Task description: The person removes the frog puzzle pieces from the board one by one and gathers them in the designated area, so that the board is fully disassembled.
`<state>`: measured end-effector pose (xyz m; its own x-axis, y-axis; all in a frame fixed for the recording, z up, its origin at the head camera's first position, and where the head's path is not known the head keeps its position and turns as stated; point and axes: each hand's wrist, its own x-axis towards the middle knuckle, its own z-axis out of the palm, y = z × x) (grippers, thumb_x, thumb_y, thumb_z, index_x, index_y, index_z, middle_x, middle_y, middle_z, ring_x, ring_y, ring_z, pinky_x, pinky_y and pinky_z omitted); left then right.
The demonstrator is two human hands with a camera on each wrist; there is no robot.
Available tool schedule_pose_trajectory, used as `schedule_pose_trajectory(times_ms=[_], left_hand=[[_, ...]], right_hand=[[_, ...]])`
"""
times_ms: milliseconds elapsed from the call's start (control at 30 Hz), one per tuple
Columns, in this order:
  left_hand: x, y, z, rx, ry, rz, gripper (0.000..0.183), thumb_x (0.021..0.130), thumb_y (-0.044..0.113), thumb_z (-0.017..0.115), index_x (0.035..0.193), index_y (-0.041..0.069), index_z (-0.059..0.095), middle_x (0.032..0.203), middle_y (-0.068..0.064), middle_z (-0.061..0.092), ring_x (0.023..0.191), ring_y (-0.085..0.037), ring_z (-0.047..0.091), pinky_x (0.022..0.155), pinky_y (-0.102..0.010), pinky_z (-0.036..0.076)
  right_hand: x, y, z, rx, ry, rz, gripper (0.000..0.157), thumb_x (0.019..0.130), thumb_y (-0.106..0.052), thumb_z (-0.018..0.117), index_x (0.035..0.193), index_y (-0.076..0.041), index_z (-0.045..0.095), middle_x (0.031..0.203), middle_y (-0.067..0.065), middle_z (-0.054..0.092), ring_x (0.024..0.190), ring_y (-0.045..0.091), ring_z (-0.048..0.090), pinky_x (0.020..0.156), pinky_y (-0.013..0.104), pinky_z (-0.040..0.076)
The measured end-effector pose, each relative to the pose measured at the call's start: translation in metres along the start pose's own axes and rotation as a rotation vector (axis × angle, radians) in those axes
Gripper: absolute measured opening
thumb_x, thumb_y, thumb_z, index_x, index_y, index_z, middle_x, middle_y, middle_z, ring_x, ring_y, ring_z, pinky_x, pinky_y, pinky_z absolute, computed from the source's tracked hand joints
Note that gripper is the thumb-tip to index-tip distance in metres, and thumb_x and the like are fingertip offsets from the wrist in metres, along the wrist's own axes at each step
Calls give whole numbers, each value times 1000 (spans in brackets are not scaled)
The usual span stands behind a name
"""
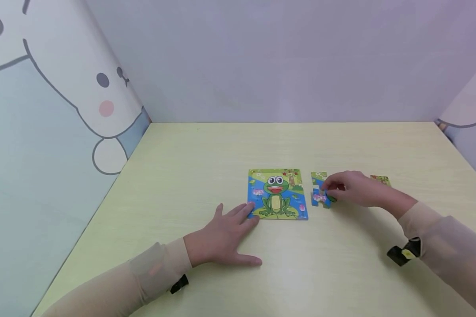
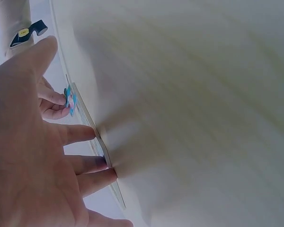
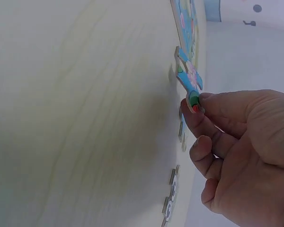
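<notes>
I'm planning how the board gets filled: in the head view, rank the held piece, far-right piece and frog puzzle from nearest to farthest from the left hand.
1. Frog puzzle: touching the left hand's fingertips.
2. Held piece: right of the puzzle, pinched by the right hand.
3. Far-right piece: beyond the right hand, partly hidden.

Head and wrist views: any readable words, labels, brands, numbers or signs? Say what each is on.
No text is readable.
Yellow label on the black right-wrist strap: marks too small and blurred to read.
Frog puzzle, held puzzle piece: printed pictures, no lettering seen.
Cartoon-printed left wall: no lettering seen.
</notes>
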<state>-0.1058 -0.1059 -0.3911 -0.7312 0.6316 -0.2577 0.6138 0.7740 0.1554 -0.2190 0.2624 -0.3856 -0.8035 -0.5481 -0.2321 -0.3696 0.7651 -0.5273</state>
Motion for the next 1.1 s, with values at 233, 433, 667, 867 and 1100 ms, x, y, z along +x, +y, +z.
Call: schedule_pose_trajectory(times_ms=[233, 433, 667, 867, 1100], left_hand=[[0, 0, 1, -4, 0, -2, 94, 89, 80, 59, 157, 18, 44, 173, -13, 27, 159, -33, 30, 110, -82, 29], [-1, 0, 1, -13, 0, -4, 94, 89, 80, 60, 157, 17, 44, 173, -14, 27, 160, -33, 29, 111, -82, 29], [-2, 0, 2, -13, 2, -6, 95, 88, 80, 60, 158, 17, 44, 173, -14, 27, 160, -32, 29, 111, -82, 29], [-1, 0, 1, -16, -5, -5, 95, 89, 80, 59, 158, 17, 44, 174, -13, 26, 160, -32, 28, 111, -81, 29], [-1, 1, 1, -5, 6, -2, 95, 89, 80, 59, 158, 16, 44, 174, -13, 26, 160, -32, 29, 111, -81, 29]], right_hand=[[-1, -1, 1, -69, 52, -3, 18, 101, -14, 68, 117, -10, 76, 100, -5, 70, 82, 13, 53, 70, 30, 43], [8, -10, 0, -120, 101, -23, 23, 99, -17, 72, 119, -7, 75, 101, -3, 70, 87, 16, 55, 73, 32, 43], [36, -44, 19, -117, 108, -56, 33, 98, -25, 73, 126, -8, 74, 99, -2, 71, 81, 13, 56, 83, 45, 32], [58, -65, 41, -192, 86, -74, 45, 94, -36, 78, 130, -9, 72, 108, 3, 71, 97, 18, 62, 79, 40, 31], [64, -76, 44, -192, 38, -17, 49, 94, -38, 78, 131, -9, 66, 105, 5, 68, 97, 21, 60, 80, 40, 33]])
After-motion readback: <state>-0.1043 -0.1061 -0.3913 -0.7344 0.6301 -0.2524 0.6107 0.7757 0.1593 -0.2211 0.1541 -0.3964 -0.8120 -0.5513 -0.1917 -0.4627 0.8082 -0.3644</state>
